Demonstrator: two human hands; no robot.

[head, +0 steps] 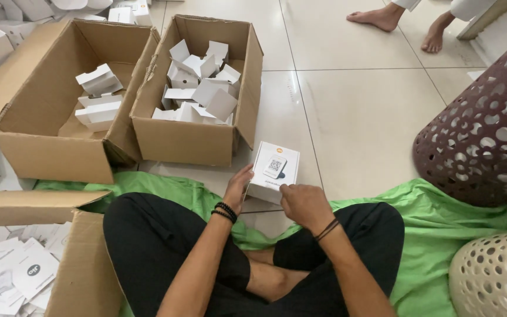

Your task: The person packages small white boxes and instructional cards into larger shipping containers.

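Seated cross-legged on a green cloth (441,229), the person is holding a small white product box (273,171) just near of the right-hand cardboard carton (198,141), left hand (239,186) and right hand (304,203) clamping opposite edges, best kept square while handling.

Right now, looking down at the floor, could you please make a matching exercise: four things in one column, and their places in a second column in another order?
Things:
1. small white box
2. dark perforated basket
3. green cloth
4. white paper leaflets

Places:
A. spread on the floor under the seated person
B. held between the left hand and the right hand
C. in a cardboard box at the lower left
D. at the right edge, above a cream basket

Pairs: 1-B, 2-D, 3-A, 4-C
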